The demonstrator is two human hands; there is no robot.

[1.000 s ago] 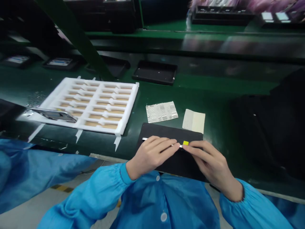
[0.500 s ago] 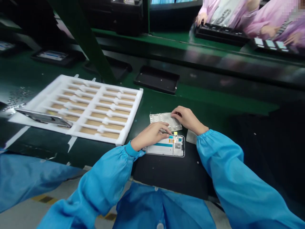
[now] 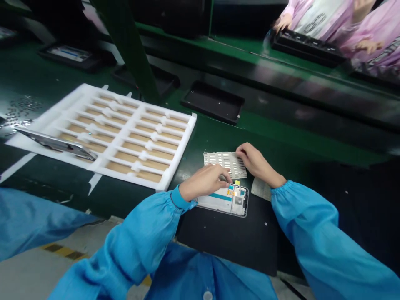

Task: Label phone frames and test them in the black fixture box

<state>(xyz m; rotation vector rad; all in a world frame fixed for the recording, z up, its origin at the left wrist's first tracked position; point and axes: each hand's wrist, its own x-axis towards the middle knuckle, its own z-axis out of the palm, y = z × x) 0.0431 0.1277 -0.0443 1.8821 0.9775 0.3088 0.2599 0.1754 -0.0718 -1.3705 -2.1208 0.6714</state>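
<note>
A phone frame (image 3: 229,200) with white, teal and metal parts lies flat on a black mat (image 3: 237,237) in front of me. My left hand (image 3: 204,181) rests on its far edge, fingers curled and pressing it down. My right hand (image 3: 254,163) reaches over to a white sheet of small labels (image 3: 222,161) just beyond the mat, its fingertips pinched on the sheet's right part. A small yellow tab (image 3: 237,182) shows between my hands. A cream backing sheet (image 3: 261,189) lies under my right wrist.
A white foam tray (image 3: 118,135) with several slotted rows sits to the left, another phone frame (image 3: 59,146) lying on its near-left corner. Black trays (image 3: 214,101) stand on the green belt behind. People in pink coats (image 3: 328,21) work at the far side.
The phone frame, earlier held up on edge between both hands, now lies flat on the mat. My right hand has left it and gone to the label sheet. The view has shifted forward.
</note>
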